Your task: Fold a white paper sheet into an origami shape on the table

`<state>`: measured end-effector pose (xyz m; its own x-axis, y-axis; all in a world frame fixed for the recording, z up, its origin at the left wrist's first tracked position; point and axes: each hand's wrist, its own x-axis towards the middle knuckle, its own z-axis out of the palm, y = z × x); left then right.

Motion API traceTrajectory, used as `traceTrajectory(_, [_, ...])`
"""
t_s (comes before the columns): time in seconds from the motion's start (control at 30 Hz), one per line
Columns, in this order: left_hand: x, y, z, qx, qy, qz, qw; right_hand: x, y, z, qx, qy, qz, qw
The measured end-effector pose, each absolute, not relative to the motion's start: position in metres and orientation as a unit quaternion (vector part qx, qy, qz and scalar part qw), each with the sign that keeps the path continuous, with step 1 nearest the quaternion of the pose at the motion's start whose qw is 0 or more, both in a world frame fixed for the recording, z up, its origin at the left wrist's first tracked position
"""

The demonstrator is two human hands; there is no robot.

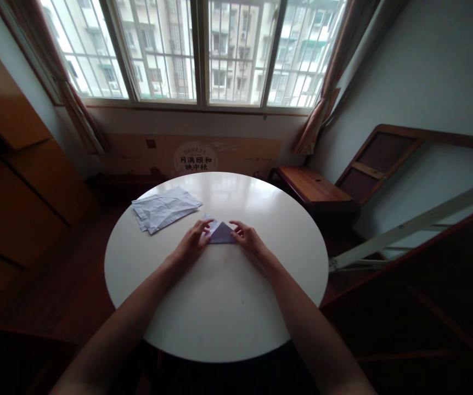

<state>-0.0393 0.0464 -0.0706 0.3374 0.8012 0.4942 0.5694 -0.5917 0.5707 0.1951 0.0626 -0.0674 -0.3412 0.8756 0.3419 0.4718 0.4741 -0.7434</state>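
Observation:
A small sheet of paper folded into a triangle point(221, 232) lies flat near the middle of a round white table point(215, 307). My left hand point(193, 240) rests at its left edge, fingertips pressing down on the fold. My right hand point(248, 237) touches the triangle's right corner, fingers curled and pinched against the paper. Both forearms reach in from the near edge of the table.
A loose pile of creased white paper sheets point(164, 208) lies on the table's far left. A dark wooden bench point(313, 186) stands to the right by the wall, a wooden cabinet point(18, 181) to the left, and a large window behind.

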Motion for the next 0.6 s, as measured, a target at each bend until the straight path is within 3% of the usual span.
traceTrajectory(0.23, [-0.035, 0.042, -0.068, 0.849, 0.425, 0.307, 0.066, 0.187, 0.050, -0.056, -0.465, -0.803, 0.033, 0.372])
traceTrajectory(0.43, [-0.033, 0.040, -0.066, 0.855, 0.435, 0.277, 0.057, 0.179, 0.047, -0.057, -0.306, -0.874, 0.150, 0.346])
traceTrajectory(0.6, [-0.034, 0.041, -0.064, 0.855, 0.445, 0.257, 0.067, 0.188, 0.053, -0.060, -0.325, -0.856, 0.208, 0.345])
